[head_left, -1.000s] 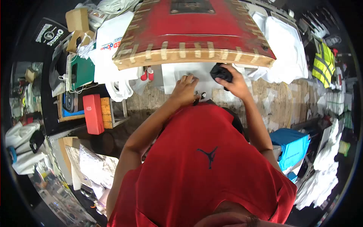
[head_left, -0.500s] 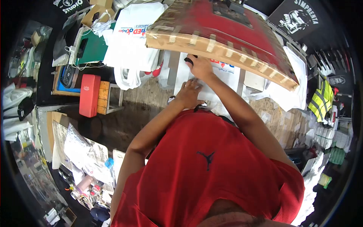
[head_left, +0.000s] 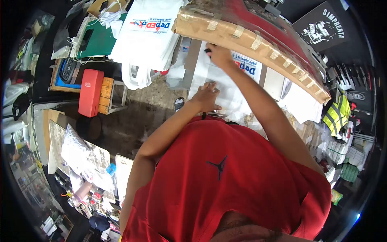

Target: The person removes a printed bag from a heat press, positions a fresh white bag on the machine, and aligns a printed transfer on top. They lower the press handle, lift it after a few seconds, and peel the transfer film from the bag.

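Note:
A white printed bag lies flat on the board beneath the raised, tape-edged screen printing frame. My left hand rests on the near part of the bag, its fingers spread and nothing held. Farther out, my right hand is closed on a small black object at the bag's upper left, close under the frame's edge. What kind of object it is I cannot tell. Blue and red lettering shows on the bag to the right of that hand.
A stack of white printed bags sits left of the frame, handles hanging over the edge. A red case lies beside a wooden stand. More white bags lie to the right, near a yellow safety vest.
The view has shifted, showing more of the printed bag. My right hand has moved farther toward the frame with the black object, while my left hand stays spread on the bag.

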`<state>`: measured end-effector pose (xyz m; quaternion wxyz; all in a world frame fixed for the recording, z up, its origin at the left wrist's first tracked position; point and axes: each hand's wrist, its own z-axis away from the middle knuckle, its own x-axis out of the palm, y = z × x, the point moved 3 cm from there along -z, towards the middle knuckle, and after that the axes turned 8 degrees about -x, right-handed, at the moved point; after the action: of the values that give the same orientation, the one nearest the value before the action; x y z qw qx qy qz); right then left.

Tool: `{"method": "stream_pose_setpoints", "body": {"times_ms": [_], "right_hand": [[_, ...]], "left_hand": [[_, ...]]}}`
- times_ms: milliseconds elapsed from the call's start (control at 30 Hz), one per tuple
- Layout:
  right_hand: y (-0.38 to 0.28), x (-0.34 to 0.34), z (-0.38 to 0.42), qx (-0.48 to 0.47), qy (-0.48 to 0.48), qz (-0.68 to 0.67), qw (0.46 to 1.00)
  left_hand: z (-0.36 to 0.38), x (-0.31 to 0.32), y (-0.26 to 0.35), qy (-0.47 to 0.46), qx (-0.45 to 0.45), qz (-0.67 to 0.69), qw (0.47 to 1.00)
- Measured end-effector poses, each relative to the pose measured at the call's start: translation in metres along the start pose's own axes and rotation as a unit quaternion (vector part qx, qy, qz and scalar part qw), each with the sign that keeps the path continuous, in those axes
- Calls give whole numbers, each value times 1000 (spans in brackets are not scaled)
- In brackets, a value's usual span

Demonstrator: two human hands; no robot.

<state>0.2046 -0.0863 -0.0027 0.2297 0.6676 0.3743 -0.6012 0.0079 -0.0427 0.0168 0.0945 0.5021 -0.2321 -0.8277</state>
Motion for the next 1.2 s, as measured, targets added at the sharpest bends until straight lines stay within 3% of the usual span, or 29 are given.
{"method": "stream_pose_setpoints", "body": {"times_ms": [100,200,400,533,633,733,900,1100,1200], "right_hand": [[-45,-18,28,9,-27,-4,1000],[-38,-25,40,16,-12,-20,1000],[81,-56,147,131,10,-36,991],[95,-70,173,127,-21,8,992],[81,-60,162,120,-62,-4,991],[42,-43,131,30,-52,-20,998],[-3,-32,78,11,-73,-71,995],[-19,-6,28,-42,53,-89,994],[-17,0,-2,-20,47,-83,995]], "left_hand": [[-4,5,-5,-10,1,10,1000],[-6,1,-1,-24,13,13,1000],[-11,-5,-3,-75,4,24,997],[-14,-10,-2,-84,-3,34,996],[-16,-15,-1,-85,-6,49,995],[-18,-13,-5,-78,-17,83,993],[-20,-19,-8,-87,2,81,993],[-25,-21,-7,-110,6,84,990],[-23,-20,-2,-105,7,70,992]]}}
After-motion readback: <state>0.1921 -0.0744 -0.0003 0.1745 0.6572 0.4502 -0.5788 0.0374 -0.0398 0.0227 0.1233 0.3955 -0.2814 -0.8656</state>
